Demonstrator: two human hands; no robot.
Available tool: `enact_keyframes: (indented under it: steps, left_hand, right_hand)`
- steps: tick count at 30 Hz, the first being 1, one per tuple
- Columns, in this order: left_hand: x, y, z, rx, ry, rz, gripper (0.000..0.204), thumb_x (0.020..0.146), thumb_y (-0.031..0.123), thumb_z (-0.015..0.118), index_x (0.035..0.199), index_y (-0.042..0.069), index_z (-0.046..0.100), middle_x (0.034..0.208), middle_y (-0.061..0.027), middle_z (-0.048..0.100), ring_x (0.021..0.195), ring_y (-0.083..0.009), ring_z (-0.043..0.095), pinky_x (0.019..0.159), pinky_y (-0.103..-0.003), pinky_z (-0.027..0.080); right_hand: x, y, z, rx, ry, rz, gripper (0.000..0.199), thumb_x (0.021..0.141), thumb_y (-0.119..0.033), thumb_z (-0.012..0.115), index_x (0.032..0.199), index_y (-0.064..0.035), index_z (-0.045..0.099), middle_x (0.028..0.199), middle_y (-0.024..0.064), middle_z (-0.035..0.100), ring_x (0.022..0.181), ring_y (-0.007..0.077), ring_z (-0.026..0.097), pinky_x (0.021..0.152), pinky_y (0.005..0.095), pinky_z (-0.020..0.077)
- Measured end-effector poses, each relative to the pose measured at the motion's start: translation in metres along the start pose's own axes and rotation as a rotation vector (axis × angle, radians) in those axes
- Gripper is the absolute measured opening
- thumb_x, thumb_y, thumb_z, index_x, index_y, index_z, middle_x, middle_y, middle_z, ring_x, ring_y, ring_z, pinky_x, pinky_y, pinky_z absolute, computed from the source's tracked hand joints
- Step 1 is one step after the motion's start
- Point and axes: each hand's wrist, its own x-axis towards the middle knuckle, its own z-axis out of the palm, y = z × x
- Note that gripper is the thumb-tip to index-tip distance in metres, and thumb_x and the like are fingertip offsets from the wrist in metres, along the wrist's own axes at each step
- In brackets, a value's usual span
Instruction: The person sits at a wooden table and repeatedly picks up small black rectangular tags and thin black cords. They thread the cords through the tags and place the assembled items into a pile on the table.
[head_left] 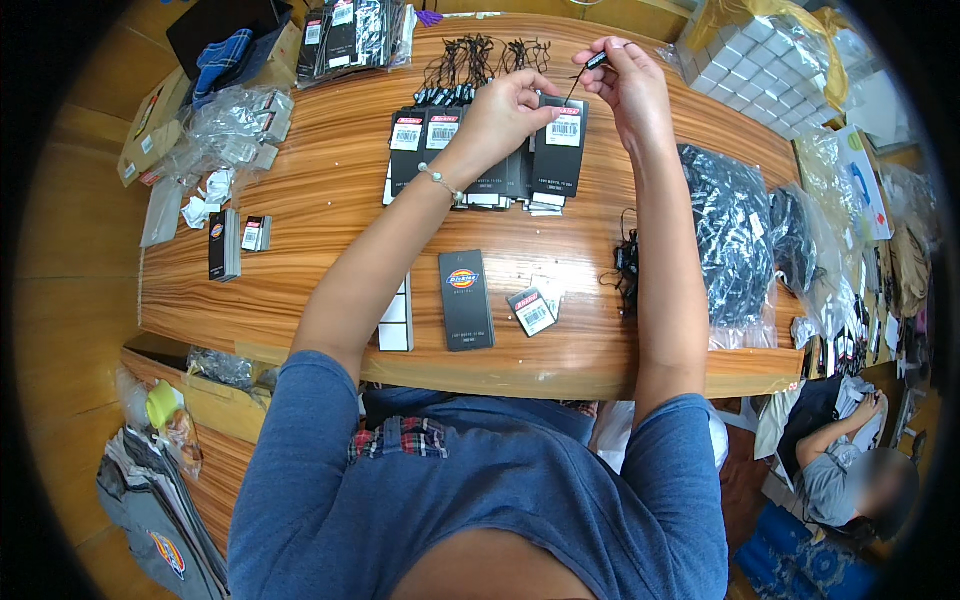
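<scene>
Black hang tag [563, 130], pinched by left hand [500, 110], may slip off the cord [583, 78] in right-hand fingers [610, 55] (12 o'clock of the bench [320, 200]).

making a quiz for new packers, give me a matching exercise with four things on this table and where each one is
Things:
1. black hang tag
2. black string loop
3. single black card sleeve
4. clear bag of black cords

Places:
A. pinched in the right hand
B. lying flat near the table's front edge
C. held by the left hand
D. lying just right of the right forearm

Pairs: 1-C, 2-A, 3-B, 4-D
</scene>
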Motion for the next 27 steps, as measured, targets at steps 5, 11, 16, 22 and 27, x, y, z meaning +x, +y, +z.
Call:
enact_keyframes:
  steps: [5, 11, 16, 22, 27]
  left_hand:
    - [0.0, -0.006, 0.0, 0.292, -0.04, -0.024, 0.018, 0.078, 0.01, 0.066, 0.092, 0.001, 0.06, 0.066, -0.0018, 0.059, 0.059, -0.0058, 0.051, 0.056, -0.02, 0.043]
    - [0.0, 0.002, -0.003, 0.929, 0.098, 0.283, 0.02, 0.072, 0.022, 0.07, 0.087, 0.009, 0.066, 0.09, -0.0062, 0.058, 0.087, -0.0231, 0.051, 0.078, -0.035, 0.043]
    - [0.001, -0.015, -0.006, 0.981, 0.024, 0.209, 0.021, 0.07, 0.028, 0.07, 0.086, 0.014, 0.068, 0.097, -0.003, 0.054, 0.096, -0.0258, 0.046, 0.085, -0.038, 0.037]
    - [-0.003, -0.009, -0.006, 1.028, 0.032, 0.215, 0.026, 0.072, 0.03, 0.068, 0.092, 0.014, 0.067, 0.1, -0.0028, 0.054, 0.098, -0.0255, 0.045, 0.085, -0.037, 0.036]
    - [-0.029, 0.018, -0.018, 0.929, 0.093, 0.248, 0.031, 0.076, 0.03, 0.065, 0.101, 0.011, 0.063, 0.104, -0.0051, 0.052, 0.101, -0.0257, 0.043, 0.088, -0.038, 0.034]
  right_hand:
    - [0.008, 0.017, -0.006, -0.066, -0.039, 0.115, 0.02, 0.095, -0.019, 0.041, 0.091, -0.0033, 0.053, 0.08, 0.0096, 0.063, 0.06, 0.0111, 0.059, 0.057, 0.0216, 0.0478]
    - [0.022, 0.024, -0.013, -0.156, -0.076, 0.205, 0.021, 0.095, -0.02, 0.04, 0.09, -0.0029, 0.053, 0.083, 0.0086, 0.063, 0.059, 0.0109, 0.059, 0.052, 0.0225, 0.0474]
    - [0.047, 0.037, -0.022, -0.385, -0.173, 0.301, 0.022, 0.095, -0.023, 0.042, 0.088, -0.0065, 0.055, 0.079, 0.0011, 0.059, 0.057, 0.0062, 0.053, 0.055, 0.0194, 0.0435]
    - [0.088, 0.056, -0.018, -0.399, -0.378, 0.464, 0.019, 0.093, -0.02, 0.045, 0.09, -0.0079, 0.059, 0.067, -0.0042, 0.051, 0.051, 0.0039, 0.042, 0.048, 0.0184, 0.0364]
    - [0.111, 0.073, -0.01, -0.581, -0.42, 0.48, 0.012, 0.086, -0.019, 0.057, 0.081, -0.009, 0.061, 0.062, -0.0045, 0.052, 0.048, 0.0039, 0.044, 0.042, 0.0178, 0.0365]
